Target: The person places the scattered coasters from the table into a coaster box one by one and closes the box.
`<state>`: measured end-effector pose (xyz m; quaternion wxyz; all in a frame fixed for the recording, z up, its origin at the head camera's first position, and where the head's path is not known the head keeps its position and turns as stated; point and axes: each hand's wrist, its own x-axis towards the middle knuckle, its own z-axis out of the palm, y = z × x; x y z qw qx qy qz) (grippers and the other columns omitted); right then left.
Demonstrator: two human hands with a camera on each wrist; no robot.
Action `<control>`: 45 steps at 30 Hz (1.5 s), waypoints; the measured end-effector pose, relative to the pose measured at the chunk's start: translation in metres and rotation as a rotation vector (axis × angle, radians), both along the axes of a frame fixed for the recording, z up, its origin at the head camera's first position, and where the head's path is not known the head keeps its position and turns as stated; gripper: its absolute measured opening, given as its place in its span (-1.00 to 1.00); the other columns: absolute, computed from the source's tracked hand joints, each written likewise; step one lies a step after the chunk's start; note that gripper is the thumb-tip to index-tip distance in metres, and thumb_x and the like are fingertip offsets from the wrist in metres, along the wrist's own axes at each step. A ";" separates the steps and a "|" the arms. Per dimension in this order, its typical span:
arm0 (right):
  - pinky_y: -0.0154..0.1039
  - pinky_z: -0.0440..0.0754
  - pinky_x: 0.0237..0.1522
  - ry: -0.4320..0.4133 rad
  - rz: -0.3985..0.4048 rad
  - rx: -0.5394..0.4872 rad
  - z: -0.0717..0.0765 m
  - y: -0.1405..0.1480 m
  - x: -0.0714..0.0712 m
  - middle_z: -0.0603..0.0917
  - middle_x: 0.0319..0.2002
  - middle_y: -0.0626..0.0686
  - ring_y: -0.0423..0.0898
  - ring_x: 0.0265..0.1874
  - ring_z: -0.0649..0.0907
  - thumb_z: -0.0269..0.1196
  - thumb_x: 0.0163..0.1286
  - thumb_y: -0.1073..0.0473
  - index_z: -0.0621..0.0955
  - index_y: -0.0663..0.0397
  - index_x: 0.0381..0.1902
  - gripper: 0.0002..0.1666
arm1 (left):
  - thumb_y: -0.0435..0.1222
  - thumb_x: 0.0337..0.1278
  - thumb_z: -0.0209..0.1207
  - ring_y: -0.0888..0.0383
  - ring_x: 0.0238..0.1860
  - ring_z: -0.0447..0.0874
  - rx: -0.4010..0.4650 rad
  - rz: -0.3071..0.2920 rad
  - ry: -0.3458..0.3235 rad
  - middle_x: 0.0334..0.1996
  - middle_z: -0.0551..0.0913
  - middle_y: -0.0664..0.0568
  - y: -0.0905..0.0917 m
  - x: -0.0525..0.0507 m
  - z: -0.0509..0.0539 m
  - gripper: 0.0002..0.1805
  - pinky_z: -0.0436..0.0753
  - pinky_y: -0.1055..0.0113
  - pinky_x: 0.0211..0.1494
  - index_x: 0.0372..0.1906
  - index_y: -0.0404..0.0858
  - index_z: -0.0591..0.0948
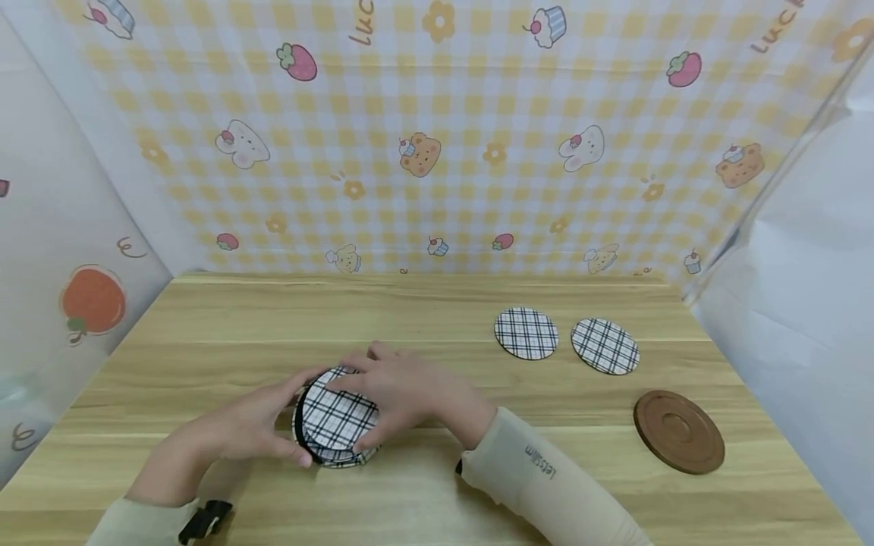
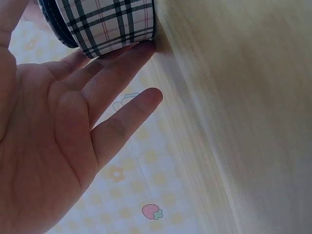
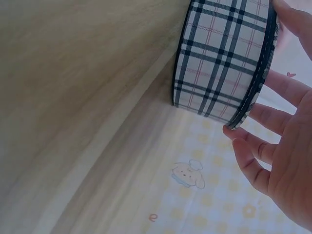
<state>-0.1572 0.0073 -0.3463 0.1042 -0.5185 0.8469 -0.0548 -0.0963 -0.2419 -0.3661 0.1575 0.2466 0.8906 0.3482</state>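
Observation:
A round plaid coaster holder with a dark rim stands on the table at centre left. Its checked side shows in the left wrist view. My left hand holds it from the left, thumb at the front and fingers round the far side. A plaid coaster lies at the holder's top, slightly off the dark rim. From the right, my right hand reaches over and spans the coaster with thumb and fingers at its edge. In the right wrist view, the right fingers touch the holder's upper rim.
Two plaid coasters lie apart at the back right of the wooden table. A brown round wooden disc lies nearer on the right. A yellow checked cloth hangs behind, with white side walls.

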 end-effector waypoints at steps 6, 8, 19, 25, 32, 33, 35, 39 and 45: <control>-0.09 0.53 0.16 0.056 0.023 0.021 -0.001 -0.007 0.002 0.25 0.50 -0.13 -0.13 0.16 0.36 0.38 0.06 -0.46 0.30 -0.41 0.48 0.05 | 0.10 -0.18 0.47 0.04 0.23 0.52 0.019 -0.011 -0.011 0.34 0.46 -0.17 0.000 0.000 0.001 0.22 0.52 0.41 0.19 0.56 -0.16 0.04; -0.08 0.51 0.18 0.070 0.030 0.028 -0.001 -0.009 0.003 0.26 0.49 -0.14 -0.13 0.17 0.35 0.37 0.06 -0.47 0.31 -0.42 0.48 0.05 | 0.05 -0.17 0.49 0.13 0.18 0.55 0.046 -0.024 -0.017 0.31 0.48 -0.17 0.000 -0.001 0.001 0.22 0.53 0.42 0.17 0.57 -0.15 0.02; -0.07 0.49 0.22 0.085 0.038 0.016 -0.001 -0.009 0.007 0.28 0.49 -0.14 -0.12 0.24 0.33 0.36 0.06 -0.48 0.36 -0.36 0.45 0.02 | 0.04 -0.18 0.49 -0.05 0.24 0.52 0.039 -0.026 -0.008 0.35 0.44 -0.22 0.000 0.000 0.000 0.23 0.54 0.30 0.20 0.56 -0.16 0.03; -0.07 0.48 0.22 0.069 0.036 -0.010 -0.003 -0.005 0.005 0.27 0.51 -0.15 -0.11 0.27 0.33 0.36 0.08 -0.46 0.39 -0.33 0.44 -0.01 | 0.15 -0.21 0.46 -0.23 0.32 0.43 -0.014 0.005 -0.009 0.40 0.38 -0.24 -0.001 0.001 0.000 0.25 0.51 0.18 0.23 0.55 -0.21 0.05; -0.11 0.51 0.23 0.041 0.020 -0.020 -0.003 0.004 0.002 0.30 0.50 -0.09 -0.07 0.25 0.37 0.37 0.08 -0.44 0.39 -0.28 0.44 0.00 | 0.12 -0.21 0.48 -0.20 0.30 0.43 0.008 0.000 -0.004 0.36 0.43 -0.18 -0.001 0.000 0.000 0.23 0.49 0.35 0.21 0.54 -0.23 0.07; -0.11 0.51 0.23 0.035 0.017 -0.024 -0.003 0.006 0.002 0.30 0.50 -0.08 -0.06 0.25 0.37 0.37 0.07 -0.44 0.39 -0.27 0.44 0.01 | 0.12 -0.21 0.48 -0.19 0.30 0.43 0.011 0.000 -0.003 0.36 0.44 -0.17 -0.001 0.000 0.000 0.23 0.49 0.37 0.20 0.54 -0.22 0.07; -0.14 0.53 0.21 0.021 0.011 -0.037 -0.004 0.010 0.000 0.31 0.50 -0.08 -0.06 0.24 0.39 0.40 0.07 -0.42 0.40 -0.26 0.43 0.01 | 0.11 -0.22 0.49 -0.17 0.30 0.44 0.020 -0.002 0.001 0.35 0.45 -0.16 0.000 0.000 -0.001 0.23 0.48 0.38 0.21 0.54 -0.20 0.08; -0.20 0.55 0.16 0.026 0.008 -0.049 -0.004 0.019 -0.003 0.36 0.46 -0.07 -0.07 0.20 0.41 0.41 0.07 -0.39 0.43 -0.21 0.41 -0.01 | 0.10 -0.22 0.49 -0.13 0.28 0.46 0.034 -0.012 0.011 0.34 0.46 -0.14 0.000 -0.001 -0.002 0.22 0.47 0.41 0.21 0.54 -0.18 0.09; -0.11 0.54 0.16 0.028 -0.029 -0.015 -0.006 0.036 -0.008 0.37 0.46 0.00 0.00 0.24 0.41 0.37 0.12 -0.39 0.42 -0.19 0.42 -0.05 | 0.09 -0.27 0.50 -0.16 0.27 0.46 0.028 0.006 0.012 0.31 0.49 -0.15 0.002 -0.001 -0.002 0.23 0.50 0.10 0.24 0.53 -0.20 0.11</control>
